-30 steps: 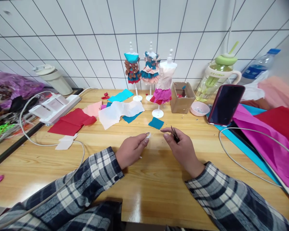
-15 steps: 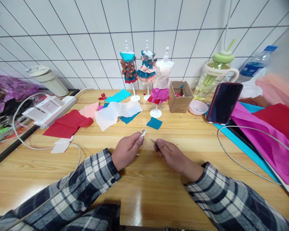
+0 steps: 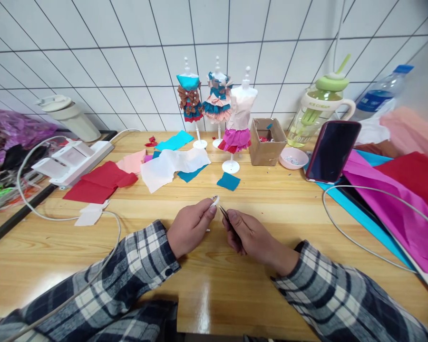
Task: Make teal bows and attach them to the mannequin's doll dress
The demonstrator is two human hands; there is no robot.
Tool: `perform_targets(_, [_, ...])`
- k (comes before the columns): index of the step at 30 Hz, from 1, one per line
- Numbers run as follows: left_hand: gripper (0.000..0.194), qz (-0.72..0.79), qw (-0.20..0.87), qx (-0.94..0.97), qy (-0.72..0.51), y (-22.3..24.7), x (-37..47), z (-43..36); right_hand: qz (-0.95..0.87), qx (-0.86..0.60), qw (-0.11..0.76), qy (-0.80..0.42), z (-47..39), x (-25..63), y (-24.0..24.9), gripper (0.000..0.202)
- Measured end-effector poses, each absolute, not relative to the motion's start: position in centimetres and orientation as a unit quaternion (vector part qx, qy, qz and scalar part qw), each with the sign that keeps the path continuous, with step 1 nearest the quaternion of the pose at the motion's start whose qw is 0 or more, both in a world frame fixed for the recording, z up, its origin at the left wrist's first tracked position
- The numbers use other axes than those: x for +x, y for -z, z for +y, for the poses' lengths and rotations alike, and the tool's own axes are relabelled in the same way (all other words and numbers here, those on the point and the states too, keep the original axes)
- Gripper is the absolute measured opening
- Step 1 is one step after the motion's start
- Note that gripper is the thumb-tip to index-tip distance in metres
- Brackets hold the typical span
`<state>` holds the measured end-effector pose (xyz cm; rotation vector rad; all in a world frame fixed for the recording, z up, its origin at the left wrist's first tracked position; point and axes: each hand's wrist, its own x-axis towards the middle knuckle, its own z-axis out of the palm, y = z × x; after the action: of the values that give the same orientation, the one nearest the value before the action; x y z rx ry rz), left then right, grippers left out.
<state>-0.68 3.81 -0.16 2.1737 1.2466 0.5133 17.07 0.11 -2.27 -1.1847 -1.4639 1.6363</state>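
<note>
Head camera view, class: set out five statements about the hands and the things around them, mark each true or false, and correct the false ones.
1. The right hand holds a thin, dark pointed tool. True.
2. The left hand is empty. False: it pinches a small white piece.
3. Three mannequins stand upright. True.
4. The phone lies flat on its back. False: it stands tilted up on edge.
5. In the picture, the pink bowl is between the cardboard box and the phone. True.
</note>
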Motion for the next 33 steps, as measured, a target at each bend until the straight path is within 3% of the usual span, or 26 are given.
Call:
perform_targets(18, [0.030,0.453,0.259,0.843,-0.129,0.3,-0.4,3.7,-0.602,-0.471,0.318,-0.561,0.6,17.3,2.0,0.046])
perform_targets(27, [0.033,0.452,0.218,0.859,-0.103,0.5,-0.4,3.6,-0.675,-0.527,0.305,-0.416,1.1,17.7,2.3,0.044])
perform_targets(29, [0.033,0.444,0.184,0.872,-0.093,0.3,-0.5,4.0,-0.693,-0.560,0.279,-0.358,1.7,18.5,2.0,0.042])
perform_targets(33, [0.038,0.446,0.044,0.890,-0.077,-0.3,-2.6,6.7,-0.725,-0.643,0.142,-0.200,3.6,21.2,1.3,0.032])
